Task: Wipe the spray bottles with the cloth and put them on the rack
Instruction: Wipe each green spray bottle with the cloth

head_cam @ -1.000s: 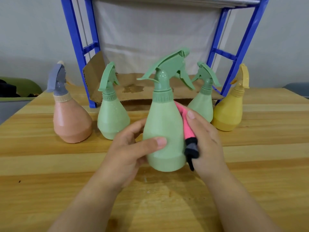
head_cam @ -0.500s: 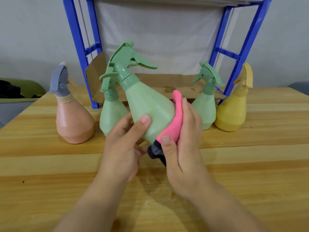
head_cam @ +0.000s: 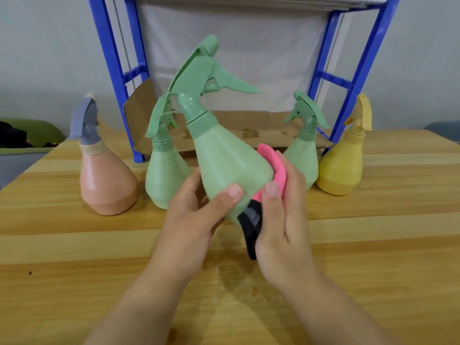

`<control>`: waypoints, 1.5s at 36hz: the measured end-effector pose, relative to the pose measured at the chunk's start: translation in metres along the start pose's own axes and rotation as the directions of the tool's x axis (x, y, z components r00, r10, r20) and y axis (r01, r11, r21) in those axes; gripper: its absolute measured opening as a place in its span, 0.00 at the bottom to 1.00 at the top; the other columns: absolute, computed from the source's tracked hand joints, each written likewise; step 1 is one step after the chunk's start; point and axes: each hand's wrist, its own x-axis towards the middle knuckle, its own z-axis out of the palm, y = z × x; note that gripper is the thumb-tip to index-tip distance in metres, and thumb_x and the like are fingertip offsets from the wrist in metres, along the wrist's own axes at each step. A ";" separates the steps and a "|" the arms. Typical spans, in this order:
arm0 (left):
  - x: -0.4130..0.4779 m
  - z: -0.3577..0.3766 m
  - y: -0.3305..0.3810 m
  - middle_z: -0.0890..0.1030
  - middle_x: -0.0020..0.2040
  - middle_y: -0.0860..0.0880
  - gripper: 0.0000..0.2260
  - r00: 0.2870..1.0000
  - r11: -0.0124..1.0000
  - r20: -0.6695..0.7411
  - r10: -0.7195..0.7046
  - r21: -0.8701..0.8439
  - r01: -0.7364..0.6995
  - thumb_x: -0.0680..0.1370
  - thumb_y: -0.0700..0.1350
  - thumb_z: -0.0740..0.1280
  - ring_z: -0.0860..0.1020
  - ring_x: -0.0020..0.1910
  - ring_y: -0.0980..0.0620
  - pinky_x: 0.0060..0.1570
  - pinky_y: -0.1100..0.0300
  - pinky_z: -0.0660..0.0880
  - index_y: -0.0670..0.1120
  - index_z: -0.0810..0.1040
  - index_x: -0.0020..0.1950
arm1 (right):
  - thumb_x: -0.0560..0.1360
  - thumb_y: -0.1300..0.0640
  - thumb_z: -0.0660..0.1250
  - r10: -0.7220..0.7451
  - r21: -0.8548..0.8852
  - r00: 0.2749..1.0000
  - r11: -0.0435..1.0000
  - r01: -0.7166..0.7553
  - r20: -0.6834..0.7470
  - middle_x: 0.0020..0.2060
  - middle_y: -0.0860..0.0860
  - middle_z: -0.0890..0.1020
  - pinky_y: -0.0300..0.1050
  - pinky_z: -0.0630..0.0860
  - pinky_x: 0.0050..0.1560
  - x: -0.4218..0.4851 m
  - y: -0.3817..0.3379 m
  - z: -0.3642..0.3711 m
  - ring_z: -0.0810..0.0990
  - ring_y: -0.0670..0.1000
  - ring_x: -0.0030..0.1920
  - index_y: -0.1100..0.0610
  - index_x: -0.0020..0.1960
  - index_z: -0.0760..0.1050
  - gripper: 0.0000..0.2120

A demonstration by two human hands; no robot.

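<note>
My left hand [head_cam: 191, 220] grips a green spray bottle [head_cam: 224, 158] by its lower body, lifted off the table and tilted left. My right hand [head_cam: 281, 230] holds a pink and black cloth [head_cam: 272, 168] pressed against the bottle's right side and base. Behind stand a peach bottle with a grey trigger [head_cam: 107, 180], two more green bottles [head_cam: 164, 178] [head_cam: 305, 150], and a yellow bottle [head_cam: 342, 165]. The blue rack [head_cam: 119, 78] stands at the back of the table.
A sheet of brown cardboard [head_cam: 249, 130] lies on the rack's bottom level, with a white sheet hanging behind. The wooden table [head_cam: 74, 270] runs toward me. A green object [head_cam: 32, 133] lies off the table's left edge.
The held green bottle went from upright to tilted left, and has now risen closer to the camera. My right hand moved the cloth round its lower right side.
</note>
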 end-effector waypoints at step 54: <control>0.000 -0.004 0.003 0.84 0.54 0.49 0.22 0.999 1.000 0.038 0.008 0.028 -0.009 0.67 0.52 0.71 0.82 0.52 0.51 0.44 0.61 0.78 0.46 0.78 0.59 | 0.81 0.48 0.51 0.217 0.334 0.976 0.918 -0.213 0.025 0.49 0.41 0.83 0.32 0.76 0.49 0.004 0.002 -0.008 0.80 0.39 0.53 0.49 0.59 0.75 0.16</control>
